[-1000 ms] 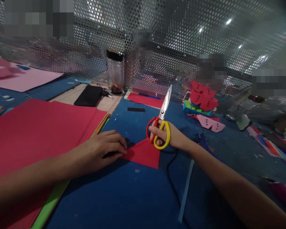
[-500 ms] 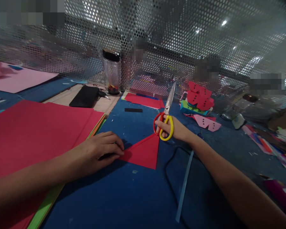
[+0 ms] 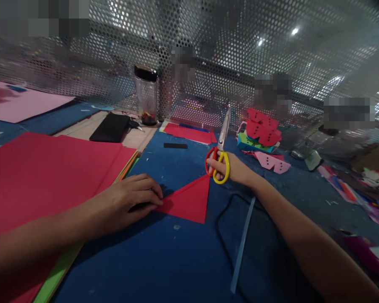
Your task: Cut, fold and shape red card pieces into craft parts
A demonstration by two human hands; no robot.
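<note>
A folded piece of red paper [image 3: 189,200] lies on the blue tabletop between my hands. My left hand [image 3: 137,193] is closed over its left corner, with curled fingertips and thumb against the paper; what is under the palm is hidden. My right hand [image 3: 229,166] grips scissors [image 3: 221,145] with red and yellow handle loops, blades together and pointing up and away from me. The scissors are held just above the paper's upper right corner. Beneath my left forearm is a stack of large red sheets [image 3: 50,168], with green and orange sheets showing along its edge.
Behind stand a clear black-lidded jar [image 3: 147,99], a black pouch [image 3: 110,127] and a black strip [image 3: 175,146]. Dotted paper cutouts [image 3: 263,130] pile at the back right. A blue strip [image 3: 242,248] and dark cord lie near my right forearm. Perforated metal [image 3: 214,50] closes the back.
The view has shifted slightly. My right hand and the scissors have moved a very little to the right relative to the table; my left hand stays on the paper.
</note>
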